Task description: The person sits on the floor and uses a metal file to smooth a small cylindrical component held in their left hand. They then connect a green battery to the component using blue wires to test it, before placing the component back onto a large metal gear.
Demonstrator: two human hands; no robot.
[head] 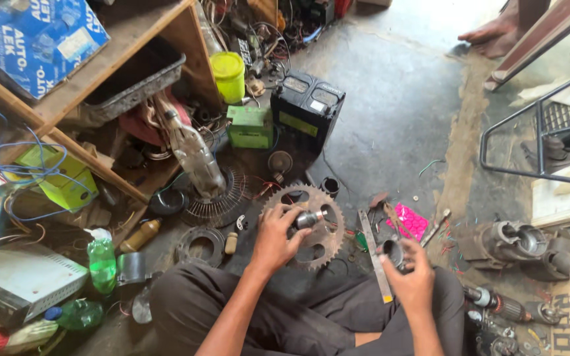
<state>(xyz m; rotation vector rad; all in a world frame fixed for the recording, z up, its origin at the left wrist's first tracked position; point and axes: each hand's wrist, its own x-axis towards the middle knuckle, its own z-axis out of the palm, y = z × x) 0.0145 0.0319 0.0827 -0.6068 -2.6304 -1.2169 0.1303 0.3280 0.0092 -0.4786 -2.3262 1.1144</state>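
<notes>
Head view, looking down at a person seated on a concrete floor.

Far left: grey metal box (18,280) flat on the floor, a green plastic bottle (102,262) upright just beside it. Above these, a wooden shelf (110,49) with a blue cardboard carton (34,33) on top and loose blue wire (24,168) hanging below.

Left of centre: clear plastic bottle (192,155) tilted over a round wire grille (222,198). Behind it, a yellow-green tub (229,74), a small green box (250,126) and a black battery (307,109), standing near one another.

Centre: left hand (275,237) with fingers curled around a short silver metal cylinder (308,219), pinching it at one end. The cylinder sits over the middle of a rusty toothed sprocket (311,227) lying flat on the floor; whether cylinder and sprocket touch cannot be told.

Right of centre: steel ruler (375,254) flat on the floor between the hands. Right hand (411,277) closed around a dark ring-shaped part (394,252), open end facing up; probably a bearing or cup, detail too small. Pink packet (410,221) just beyond.

Right: greasy motor housing (512,242) on the floor, black tube frame (536,135) behind it.
</notes>
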